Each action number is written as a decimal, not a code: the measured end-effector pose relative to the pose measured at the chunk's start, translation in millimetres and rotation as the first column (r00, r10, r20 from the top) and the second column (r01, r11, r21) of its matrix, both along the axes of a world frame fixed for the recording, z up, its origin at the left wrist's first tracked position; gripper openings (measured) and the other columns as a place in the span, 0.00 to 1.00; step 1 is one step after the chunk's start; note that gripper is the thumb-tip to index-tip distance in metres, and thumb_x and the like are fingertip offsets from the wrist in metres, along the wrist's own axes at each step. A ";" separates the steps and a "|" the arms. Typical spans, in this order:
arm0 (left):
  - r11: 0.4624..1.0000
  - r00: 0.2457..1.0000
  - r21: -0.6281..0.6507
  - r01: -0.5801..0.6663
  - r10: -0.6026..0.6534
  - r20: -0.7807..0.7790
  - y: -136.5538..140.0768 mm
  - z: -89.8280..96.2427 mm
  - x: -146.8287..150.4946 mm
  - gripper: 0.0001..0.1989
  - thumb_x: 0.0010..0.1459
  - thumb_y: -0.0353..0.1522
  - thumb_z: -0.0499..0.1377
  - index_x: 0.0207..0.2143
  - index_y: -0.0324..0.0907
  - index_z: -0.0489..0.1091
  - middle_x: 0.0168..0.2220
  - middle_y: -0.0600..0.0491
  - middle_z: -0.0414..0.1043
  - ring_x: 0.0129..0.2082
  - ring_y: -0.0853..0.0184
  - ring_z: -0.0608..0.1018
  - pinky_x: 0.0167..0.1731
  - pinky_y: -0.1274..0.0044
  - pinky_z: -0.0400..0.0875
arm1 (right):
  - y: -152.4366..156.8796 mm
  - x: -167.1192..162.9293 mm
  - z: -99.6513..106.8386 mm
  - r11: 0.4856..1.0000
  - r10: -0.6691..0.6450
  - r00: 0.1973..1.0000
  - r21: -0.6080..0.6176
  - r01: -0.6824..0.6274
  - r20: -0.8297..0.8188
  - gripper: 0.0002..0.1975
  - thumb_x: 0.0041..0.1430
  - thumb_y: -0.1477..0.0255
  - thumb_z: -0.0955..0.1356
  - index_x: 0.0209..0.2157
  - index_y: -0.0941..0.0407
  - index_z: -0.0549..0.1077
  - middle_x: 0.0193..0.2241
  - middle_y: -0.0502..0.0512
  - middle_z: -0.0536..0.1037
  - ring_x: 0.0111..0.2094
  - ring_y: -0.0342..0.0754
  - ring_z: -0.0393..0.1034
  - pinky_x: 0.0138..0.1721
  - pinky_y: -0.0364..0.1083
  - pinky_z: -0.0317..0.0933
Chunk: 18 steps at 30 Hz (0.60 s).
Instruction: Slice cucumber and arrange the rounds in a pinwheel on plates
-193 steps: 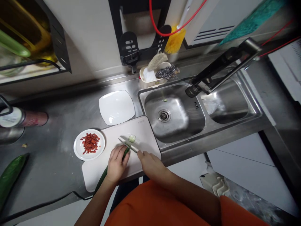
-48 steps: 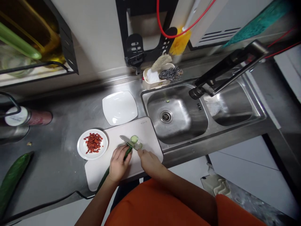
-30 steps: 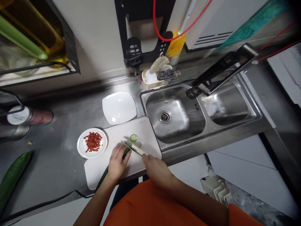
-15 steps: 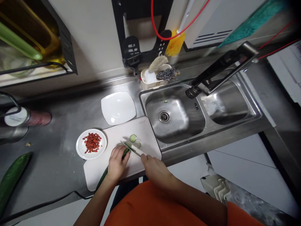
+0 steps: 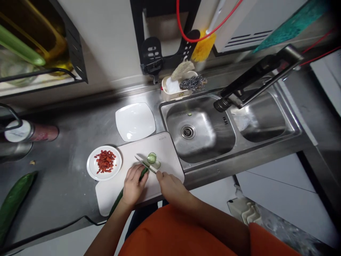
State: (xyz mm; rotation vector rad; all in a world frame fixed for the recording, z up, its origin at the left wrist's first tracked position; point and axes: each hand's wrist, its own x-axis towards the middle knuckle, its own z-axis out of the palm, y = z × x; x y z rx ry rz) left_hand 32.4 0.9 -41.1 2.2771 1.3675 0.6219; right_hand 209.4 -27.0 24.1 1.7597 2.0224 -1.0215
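Knife (image 5: 146,164) at the cucumber (image 5: 116,203)
Left hand (image 5: 133,185) grips cucumber on board (image 5: 167,153); right hand (image 5: 170,186) grips knife; slices (image 5: 151,158) lie beside it.

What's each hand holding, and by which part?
The right hand holds the knife by its handle end; the left hand grips the cucumber near its end beside the blade.

I've got a plain orange top (image 5: 183,236) at the near edge of my cam feed, w/ a faint crease. R sleeve (image 5: 261,243) = same orange, short, straight hem. R forearm (image 5: 213,210) bare down to the R hand (image 5: 171,186); L forearm (image 5: 110,227) & L hand (image 5: 134,186) bare too. Just past the top, a bit of dk blue legwear (image 5: 141,214), mostly hidden.
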 end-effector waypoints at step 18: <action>1.000 1.000 -0.020 -0.003 0.004 0.029 -1.0 -2.1 -1.4 0.12 0.59 0.32 0.55 0.46 0.43 0.68 0.43 0.47 0.73 0.45 0.62 0.74 0.48 0.67 0.69 | 8.0 -3.1 -18.2 0.998 -0.059 0.998 0.004 0.059 -0.016 0.19 0.58 0.83 0.55 0.49 0.59 0.64 0.35 0.58 0.76 0.36 0.49 0.72 0.34 0.43 0.62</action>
